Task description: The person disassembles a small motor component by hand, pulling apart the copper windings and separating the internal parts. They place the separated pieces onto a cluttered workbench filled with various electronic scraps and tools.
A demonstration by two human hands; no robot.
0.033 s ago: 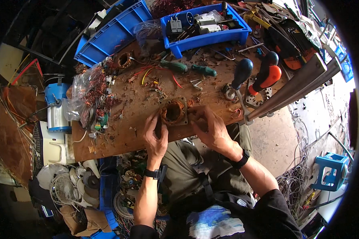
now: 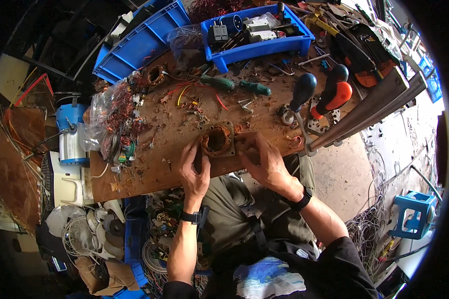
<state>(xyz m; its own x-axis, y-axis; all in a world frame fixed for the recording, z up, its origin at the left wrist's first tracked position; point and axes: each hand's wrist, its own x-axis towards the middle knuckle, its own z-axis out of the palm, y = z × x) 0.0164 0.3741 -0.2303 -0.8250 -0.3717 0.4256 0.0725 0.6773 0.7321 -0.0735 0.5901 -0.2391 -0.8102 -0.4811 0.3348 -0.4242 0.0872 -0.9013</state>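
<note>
A motor stator (image 2: pixel 227 153) with a square metal flange and a ring of copper windings stands near the front edge of the wooden bench, its round bore facing up. My left hand (image 2: pixel 193 167) grips its left side, thumb and fingers against the windings. On the other side, the curled fingers of my right hand (image 2: pixel 263 159) press at the flange's right edge; their tips are partly hidden. A small tuft of copper wire (image 2: pixel 242 128) lies just beyond those fingertips.
Green screwdrivers (image 2: pixel 218 82), loose screws and wire scraps lie behind the stator. A blue crate (image 2: pixel 264 48) of parts stands at the back. To the right are dark-handled tools (image 2: pixel 304 89) and long metal bars (image 2: pixel 364 112); a tangled copper wire heap (image 2: pixel 115 117) sits left.
</note>
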